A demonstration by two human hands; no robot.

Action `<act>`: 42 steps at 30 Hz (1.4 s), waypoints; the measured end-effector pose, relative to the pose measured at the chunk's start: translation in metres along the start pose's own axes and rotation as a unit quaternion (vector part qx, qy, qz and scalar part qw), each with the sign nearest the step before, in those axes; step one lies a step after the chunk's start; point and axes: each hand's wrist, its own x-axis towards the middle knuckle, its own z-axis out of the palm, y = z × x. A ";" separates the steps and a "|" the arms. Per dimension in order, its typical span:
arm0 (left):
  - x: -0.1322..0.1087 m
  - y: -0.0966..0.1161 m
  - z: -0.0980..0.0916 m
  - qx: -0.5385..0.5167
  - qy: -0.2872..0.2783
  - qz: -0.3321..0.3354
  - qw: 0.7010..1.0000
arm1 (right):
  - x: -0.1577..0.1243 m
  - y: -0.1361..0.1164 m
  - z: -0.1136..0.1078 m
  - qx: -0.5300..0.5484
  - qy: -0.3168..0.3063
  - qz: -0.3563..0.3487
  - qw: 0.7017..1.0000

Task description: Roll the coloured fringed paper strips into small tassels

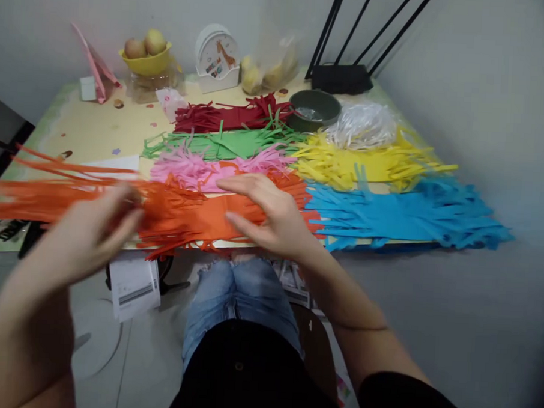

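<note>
A stack of orange fringed paper (208, 216) lies along the table's near edge, its strips spreading out to both sides. At its left, my left hand (102, 220), partly blurred, is closed on some orange strips that stretch toward the left edge of view. My right hand (267, 213) hovers over or lightly touches the middle of the orange stack, thumb and fingers apart. Just behind lies pink fringed paper (183, 167). Blue fringed paper (388, 215) is to the right of the orange, its strips meeting the orange ones.
Green (238, 143), dark red (230, 118) and yellow fringed paper (359, 166) lie farther back. White strings (363, 125) are beside a dark bowl (315, 106). Along the wall stand a router (343, 79), a giraffe-printed holder (217, 60) and a yellow fruit bowl (147, 63).
</note>
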 end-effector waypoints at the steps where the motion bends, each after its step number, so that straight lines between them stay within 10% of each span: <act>1: 0.003 0.007 0.004 0.024 -0.084 0.029 0.996 | 0.006 -0.010 -0.003 0.011 -0.039 -0.045 0.998; 4: 0.007 0.025 0.018 0.038 -0.232 0.086 0.968 | 0.024 -0.019 -0.006 0.051 -0.163 -0.098 0.980; 9: 0.008 0.023 0.024 -0.024 -0.191 0.076 0.978 | 0.037 -0.002 -0.015 0.066 -0.280 -0.017 0.958; 15: 0.020 0.000 0.033 -0.137 -0.159 0.009 0.978 | 0.040 -0.003 -0.036 0.066 -0.158 0.037 0.985; 25: 0.016 -0.017 0.053 -0.266 0.074 -0.041 0.960 | 0.032 0.014 -0.026 0.128 -0.033 0.055 0.990; 42: 0.007 -0.004 0.032 -0.150 -0.055 0.122 0.980 | 0.028 0.021 -0.029 0.190 -0.050 0.010 0.980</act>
